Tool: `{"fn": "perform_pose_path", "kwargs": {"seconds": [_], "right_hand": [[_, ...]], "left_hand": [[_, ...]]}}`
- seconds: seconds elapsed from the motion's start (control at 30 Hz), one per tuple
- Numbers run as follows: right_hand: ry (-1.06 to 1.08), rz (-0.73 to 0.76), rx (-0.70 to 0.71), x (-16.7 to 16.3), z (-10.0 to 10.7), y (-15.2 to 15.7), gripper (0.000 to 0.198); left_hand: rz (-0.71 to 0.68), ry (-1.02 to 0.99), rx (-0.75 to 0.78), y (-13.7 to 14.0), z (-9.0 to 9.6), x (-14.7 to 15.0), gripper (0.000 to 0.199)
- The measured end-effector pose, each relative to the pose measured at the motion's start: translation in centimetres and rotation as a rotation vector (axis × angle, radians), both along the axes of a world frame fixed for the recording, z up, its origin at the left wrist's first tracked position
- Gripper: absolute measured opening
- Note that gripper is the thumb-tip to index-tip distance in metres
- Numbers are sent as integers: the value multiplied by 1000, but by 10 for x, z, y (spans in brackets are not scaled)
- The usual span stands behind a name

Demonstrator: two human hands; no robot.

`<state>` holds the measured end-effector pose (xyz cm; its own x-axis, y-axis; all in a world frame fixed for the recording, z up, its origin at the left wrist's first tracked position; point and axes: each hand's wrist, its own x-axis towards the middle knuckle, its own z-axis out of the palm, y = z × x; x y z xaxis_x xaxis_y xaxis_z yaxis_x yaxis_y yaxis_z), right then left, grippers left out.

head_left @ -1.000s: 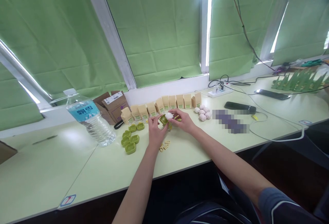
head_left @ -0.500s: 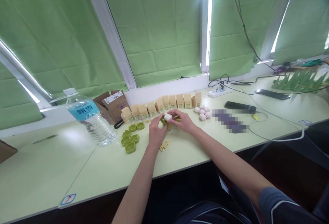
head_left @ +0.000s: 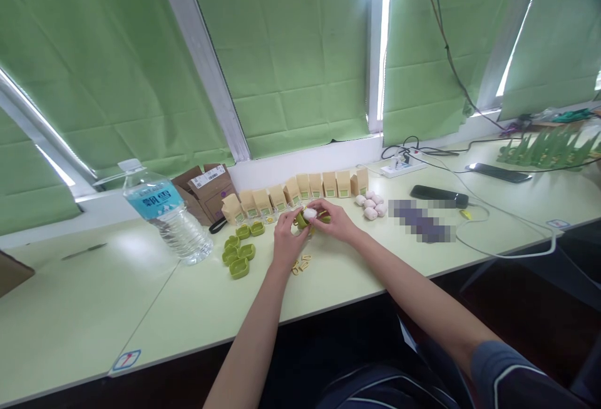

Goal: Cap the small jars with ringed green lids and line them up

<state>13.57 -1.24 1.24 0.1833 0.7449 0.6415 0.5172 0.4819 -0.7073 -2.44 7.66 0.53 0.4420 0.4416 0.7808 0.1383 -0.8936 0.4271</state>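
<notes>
Close together over the middle of the table, both my hands work on one small set of parts. My left hand [head_left: 287,241] has its fingers closed round a small green plastic case [head_left: 301,221]. A white roll [head_left: 310,214] is pinched in my right hand [head_left: 337,223], right at the case's opening. Another green piece shows partly beside my right fingers; its shape is mostly hidden. Several yellow clips [head_left: 304,263] lie just below my hands. To the left are several green cases [head_left: 239,268], and to the right a cluster of white rolls [head_left: 370,213].
A row of small kraft-paper boxes [head_left: 277,198] stands behind my hands. On the left are a large water bottle [head_left: 169,216] and a brown carton [head_left: 209,193]. A power strip [head_left: 401,168], a black phone-like device [head_left: 439,196] and white cables lie to the right.
The white roll has tilted and shifted slightly right and down against the green case. Both hands stay in nearly the same place.
</notes>
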Motion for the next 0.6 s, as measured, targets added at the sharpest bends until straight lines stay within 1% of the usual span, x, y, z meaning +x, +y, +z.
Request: {"fn": "perform_pose_path", "kwargs": {"seconds": [0.33, 0.6], "right_hand": [[12, -4, -37, 1, -1, 0, 33], [52, 21, -29, 1, -1, 0, 34]], "left_hand": [[-30, -26, -1, -2, 2, 0, 40], [-45, -14, -12, 0, 0, 0, 40]]}}
